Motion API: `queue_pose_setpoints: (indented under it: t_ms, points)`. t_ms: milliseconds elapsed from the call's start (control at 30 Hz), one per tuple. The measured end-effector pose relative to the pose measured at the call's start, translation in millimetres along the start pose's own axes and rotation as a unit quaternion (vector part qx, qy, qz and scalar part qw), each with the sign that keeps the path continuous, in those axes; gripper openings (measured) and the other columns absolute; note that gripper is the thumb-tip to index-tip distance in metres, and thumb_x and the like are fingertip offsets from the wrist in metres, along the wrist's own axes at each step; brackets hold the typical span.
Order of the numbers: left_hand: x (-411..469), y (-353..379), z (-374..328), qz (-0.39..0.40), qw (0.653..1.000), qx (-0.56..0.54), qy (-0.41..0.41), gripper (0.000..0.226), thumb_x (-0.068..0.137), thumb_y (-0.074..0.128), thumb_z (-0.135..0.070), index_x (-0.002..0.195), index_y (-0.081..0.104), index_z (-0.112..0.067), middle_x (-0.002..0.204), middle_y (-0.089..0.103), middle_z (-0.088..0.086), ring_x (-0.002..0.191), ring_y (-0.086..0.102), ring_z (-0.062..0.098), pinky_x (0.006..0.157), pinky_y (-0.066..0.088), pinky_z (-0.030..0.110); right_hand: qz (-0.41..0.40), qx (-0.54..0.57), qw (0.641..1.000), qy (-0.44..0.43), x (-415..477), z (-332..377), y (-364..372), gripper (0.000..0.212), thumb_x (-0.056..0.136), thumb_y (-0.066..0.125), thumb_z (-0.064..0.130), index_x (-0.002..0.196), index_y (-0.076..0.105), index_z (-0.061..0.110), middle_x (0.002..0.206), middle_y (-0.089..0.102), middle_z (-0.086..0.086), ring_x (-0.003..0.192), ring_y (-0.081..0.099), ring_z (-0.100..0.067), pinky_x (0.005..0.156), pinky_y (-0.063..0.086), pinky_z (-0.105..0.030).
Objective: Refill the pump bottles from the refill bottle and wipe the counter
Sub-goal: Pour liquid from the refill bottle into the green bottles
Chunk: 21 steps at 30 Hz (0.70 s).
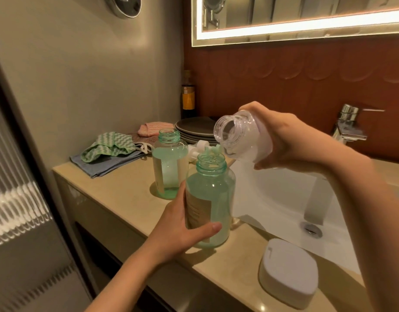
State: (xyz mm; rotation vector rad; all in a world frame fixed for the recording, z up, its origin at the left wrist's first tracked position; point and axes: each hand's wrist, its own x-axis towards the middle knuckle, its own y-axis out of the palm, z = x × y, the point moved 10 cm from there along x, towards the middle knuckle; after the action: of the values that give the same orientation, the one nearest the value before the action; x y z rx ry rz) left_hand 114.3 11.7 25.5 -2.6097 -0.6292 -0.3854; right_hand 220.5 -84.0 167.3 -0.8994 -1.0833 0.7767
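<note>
Hands clasping bottles: left green bottle, right clear refill bottle.

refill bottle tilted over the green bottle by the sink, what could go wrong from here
1. The refill bottle is held above the near green bottle, whose neck is narrow, so liquid may miss and run onto the counter.
2. That bottle stands right beside the sink, steadied only by the left hand; a slip could tip it.
3. The second green bottle stands open just behind; a bump could spill it.
</note>
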Motion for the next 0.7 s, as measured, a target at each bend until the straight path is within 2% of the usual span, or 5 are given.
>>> queue_pose_setpoints:
  t_ms: [67, 167, 300, 500, 700]
  points:
    - [-1, 2, -2, -0.006, 1.000, 0.025, 0.006, 0.083, 0.056, 0.073, -0.054, 0.128, 0.036, -0.035, 0.118, 0.055, -0.031, 0.113, 0.052, -0.007, 0.091, 0.042, 0.011, -0.002, -0.006, 1.000, 0.000, 1, -1, 1, 0.095, 0.058, 0.086, 0.009, 0.131, 0.031, 0.035, 0.120, 0.048, 0.009, 0.108, 0.048, -0.015, 0.089, 0.046, -0.029]
    - [-1, 2, 1, -0.019, 0.998, 0.058, 0.002, 0.094, 0.049, 0.074, -0.064, 0.130, 0.033, -0.040, 0.118, 0.056, -0.030, 0.112, 0.052, -0.008, 0.094, 0.044, 0.021, -0.007, -0.020, 1.000, -0.001, 2, 0, 3, 0.095, 0.060, 0.085, 0.008, 0.132, 0.031, 0.035, 0.123, 0.050, 0.004, 0.109, 0.049, -0.019, 0.092, 0.048, -0.037]
    - [-1, 0, 4, -0.031, 0.996, 0.086, -0.018, 0.088, 0.041, 0.073, -0.070, 0.118, 0.035, -0.051, 0.113, 0.055, -0.032, 0.108, 0.050, -0.015, 0.092, 0.044, 0.018, -0.025, -0.045, 0.999, -0.009, 2, 1, 1, 0.094, 0.061, 0.084, 0.008, 0.134, 0.031, 0.035, 0.123, 0.051, 0.002, 0.108, 0.051, -0.021, 0.089, 0.050, -0.042]
    - [0, 1, 5, -0.025, 0.996, 0.089, -0.013, 0.089, 0.041, 0.069, -0.080, 0.118, 0.039, -0.046, 0.114, 0.058, -0.026, 0.107, 0.054, -0.009, 0.094, 0.048, 0.026, -0.048, -0.098, 0.994, -0.028, 3, 6, -2, 0.091, 0.067, 0.080, 0.007, 0.138, 0.030, 0.035, 0.126, 0.050, 0.000, 0.105, 0.053, -0.023, 0.086, 0.051, -0.036]
    - [1, 0, 5, -0.027, 0.996, 0.087, -0.003, 0.091, 0.042, 0.064, -0.085, 0.120, 0.038, -0.045, 0.115, 0.059, -0.026, 0.108, 0.055, -0.008, 0.095, 0.048, 0.030, -0.075, -0.133, 0.987, -0.051, 4, 10, -6, 0.082, 0.072, 0.077, 0.009, 0.138, 0.033, 0.032, 0.123, 0.051, -0.002, 0.097, 0.046, -0.016, 0.079, 0.043, -0.028]
